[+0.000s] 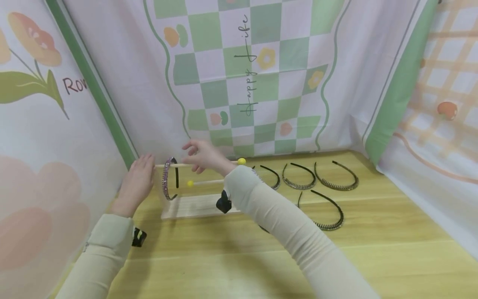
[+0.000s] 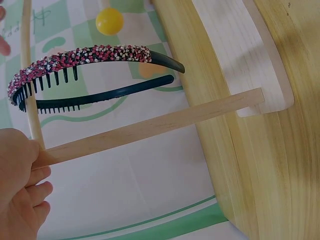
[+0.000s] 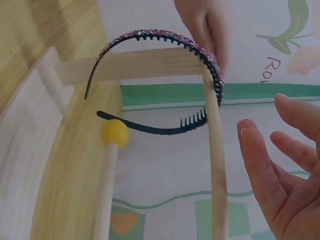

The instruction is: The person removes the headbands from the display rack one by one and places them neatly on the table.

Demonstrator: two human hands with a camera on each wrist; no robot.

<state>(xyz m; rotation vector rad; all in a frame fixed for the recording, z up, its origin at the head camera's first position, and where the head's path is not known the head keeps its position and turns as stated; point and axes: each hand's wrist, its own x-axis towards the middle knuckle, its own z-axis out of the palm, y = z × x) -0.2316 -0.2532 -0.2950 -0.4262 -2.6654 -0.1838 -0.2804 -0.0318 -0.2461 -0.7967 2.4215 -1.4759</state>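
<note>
A headband (image 1: 165,179) set with pink and silvery stones hangs over the upper rod (image 2: 34,117) of a wooden stand (image 3: 132,67), close to the rod's left end. At the top of the stand's upright, my left hand (image 1: 139,180) grips the corner where rod and post meet, its thumb and fingers on either side of the wood (image 2: 17,175). My right hand (image 1: 205,155) is just beside the upper rod, right of the headband. Its fingers are spread and loosely bent, with nothing between them, and the right wrist view shows that hand (image 3: 285,175) apart from the rod.
Several dark toothed headbands (image 1: 337,185) lie on the wooden table (image 1: 381,224) to the right, some partly behind my right arm. A lower rod ends in a yellow ball (image 3: 115,133); another yellow ball (image 1: 242,161) caps the upper rod. Printed curtains (image 1: 343,83) surround the table.
</note>
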